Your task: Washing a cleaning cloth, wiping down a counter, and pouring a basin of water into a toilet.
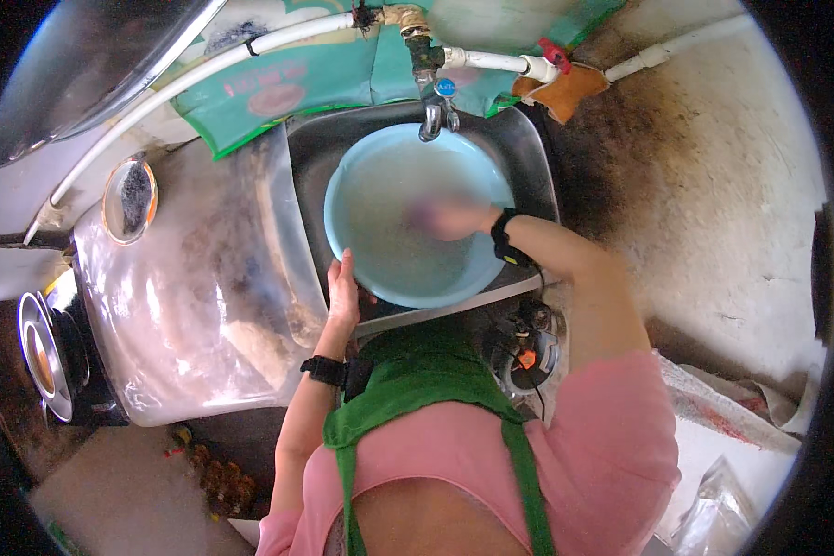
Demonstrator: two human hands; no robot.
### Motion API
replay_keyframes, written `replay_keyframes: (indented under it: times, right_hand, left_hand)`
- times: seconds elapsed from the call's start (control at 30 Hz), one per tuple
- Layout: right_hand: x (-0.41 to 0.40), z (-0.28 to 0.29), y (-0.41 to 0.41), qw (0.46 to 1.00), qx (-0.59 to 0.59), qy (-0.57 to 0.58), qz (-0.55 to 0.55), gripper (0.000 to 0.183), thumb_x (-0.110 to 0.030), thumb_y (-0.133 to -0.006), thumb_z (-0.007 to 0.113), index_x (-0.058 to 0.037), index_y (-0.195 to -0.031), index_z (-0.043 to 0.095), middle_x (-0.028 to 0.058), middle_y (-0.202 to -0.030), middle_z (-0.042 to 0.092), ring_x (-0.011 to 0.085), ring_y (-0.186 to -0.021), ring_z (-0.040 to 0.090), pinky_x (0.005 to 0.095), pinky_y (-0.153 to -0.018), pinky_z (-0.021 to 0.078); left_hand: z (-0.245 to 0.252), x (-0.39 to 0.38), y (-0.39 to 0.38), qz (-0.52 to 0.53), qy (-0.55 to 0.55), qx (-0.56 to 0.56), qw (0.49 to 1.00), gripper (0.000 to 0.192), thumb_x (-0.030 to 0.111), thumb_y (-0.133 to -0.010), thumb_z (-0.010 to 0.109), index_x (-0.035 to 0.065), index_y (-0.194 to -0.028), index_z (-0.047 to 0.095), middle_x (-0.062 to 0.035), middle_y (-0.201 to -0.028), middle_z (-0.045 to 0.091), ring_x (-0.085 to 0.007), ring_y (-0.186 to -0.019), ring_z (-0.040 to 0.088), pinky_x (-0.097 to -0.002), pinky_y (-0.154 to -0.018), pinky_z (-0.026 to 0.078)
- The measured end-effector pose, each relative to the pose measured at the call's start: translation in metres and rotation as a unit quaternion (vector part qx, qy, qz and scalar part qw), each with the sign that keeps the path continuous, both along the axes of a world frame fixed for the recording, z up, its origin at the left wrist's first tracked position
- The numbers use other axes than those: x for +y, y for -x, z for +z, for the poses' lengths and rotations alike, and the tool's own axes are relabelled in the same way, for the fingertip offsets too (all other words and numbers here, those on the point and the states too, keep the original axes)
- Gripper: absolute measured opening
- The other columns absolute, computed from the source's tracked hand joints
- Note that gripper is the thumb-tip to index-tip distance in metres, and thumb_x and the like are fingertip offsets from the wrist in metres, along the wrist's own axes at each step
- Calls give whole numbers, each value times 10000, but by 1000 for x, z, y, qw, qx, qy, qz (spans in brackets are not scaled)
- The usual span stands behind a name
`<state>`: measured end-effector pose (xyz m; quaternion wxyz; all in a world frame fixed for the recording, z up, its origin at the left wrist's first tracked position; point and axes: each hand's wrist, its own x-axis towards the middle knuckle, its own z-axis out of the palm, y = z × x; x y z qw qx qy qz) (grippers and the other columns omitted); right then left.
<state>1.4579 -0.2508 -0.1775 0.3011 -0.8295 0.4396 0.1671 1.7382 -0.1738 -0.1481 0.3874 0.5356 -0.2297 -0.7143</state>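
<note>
A light blue plastic basin (332, 226) stands in a stainless steel sink (538, 149) in front of me. Cloudy water (386, 184) fills much of it. At the basin's near left side, my left hand (345, 290) holds the rim, thumb up along the outer wall. My right hand (455, 217) reaches over the right rim into the basin. Motion blurs its fingers, and a purplish patch shows at their tips; whether they grip anything is unclear. Above the basin's far rim hangs a metal tap (431, 118), with no stream visible from its spout.
A metal counter covered in clear plastic (201, 278) lies to the left, with a round container (131, 200) on it. White pipe (299, 35) runs along the wall. A red-handled valve (554, 55) sits at the upper right. Beyond the counter is a gas burner (42, 354).
</note>
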Motion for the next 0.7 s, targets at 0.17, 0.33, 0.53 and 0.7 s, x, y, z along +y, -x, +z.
replay_keyframes:
  times: [0.17,0.33,0.53,0.7]
  right_hand:
    - [-15,-25,-57,994,56,34,-84,332,-197,-797,403,35,-963,574,256,-1022,540,371,-975,518,462,-836,403]
    - [8,-25,-95,997,-38,-35,51,287,-179,-762,426,28,-747,624,209,-766,594,348,-766,578,444,-699,449]
    - [58,-91,-99,958,-265,35,108,262,-135,-771,416,-16,-645,612,188,-718,593,341,-660,551,444,-641,437]
    - [51,-24,-41,970,-158,-162,87,268,-203,-817,413,-13,-850,598,206,-912,562,329,-832,540,424,-764,412]
  left_hand:
    - [9,1,3,11,-1,1,1000,458,411,-888,388,-5,-1079,379,-140,-899,539,-220,-598,582,-288,-364,484]
    - [14,-1,2,0,11,-7,1000,465,415,-891,378,-11,-1076,369,-141,-884,541,-224,-593,582,-297,-362,487]
    - [15,-2,3,11,-8,-24,1000,475,424,-886,385,-24,-1045,378,-146,-858,541,-232,-584,586,-304,-363,490]
    - [13,-1,5,22,-3,-35,999,457,405,-889,381,-22,-1053,380,-153,-865,545,-234,-587,589,-307,-359,487]
